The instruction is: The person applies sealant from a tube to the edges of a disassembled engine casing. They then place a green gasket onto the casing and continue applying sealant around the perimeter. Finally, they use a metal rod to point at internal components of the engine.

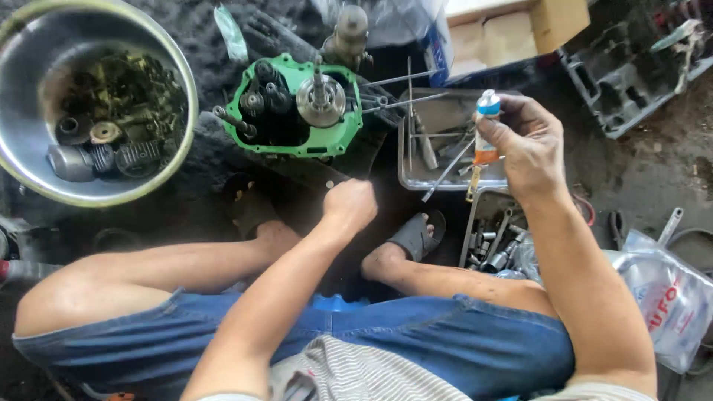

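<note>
Sealant-type small tube with a blue cap and orange body [486, 134] is the thing in hand: the person's right hand [529, 152] holds it upright, fingers and thumb closed around its middle, above the shallow grey metal tray [416, 178] of long rods and tools. Nearest the camera are the person's blue denim shorts [416, 334] and bare knees, the person squatting on a dark, oily floor in dark sandals. The left hand [349, 206] is out in front of the knees, curled into a loose fist; whether it pinches something small cannot be told. It hovers over a dark flat piece lying just below the engine part.

Judging from this, the step in hand looks like readying the tube for use, with its cap seemingly still on. The next move would seem to call for uncapping it, which needs the left hand to come across, and then steady aim at a narrow edge.

Farther out sits the green-painted engine case half with shafts and gears standing in it [295, 108], its open face upward. To its left is a large round steel basin holding dirty small parts [30, 171]. Beside the right knee a second tray of sockets and spanners [494, 241] sits just behind a clear plastic bag [668, 297]. At the far edge are a cardboard box [505, 30] and a grey moulded tool case [624, 82].
</note>
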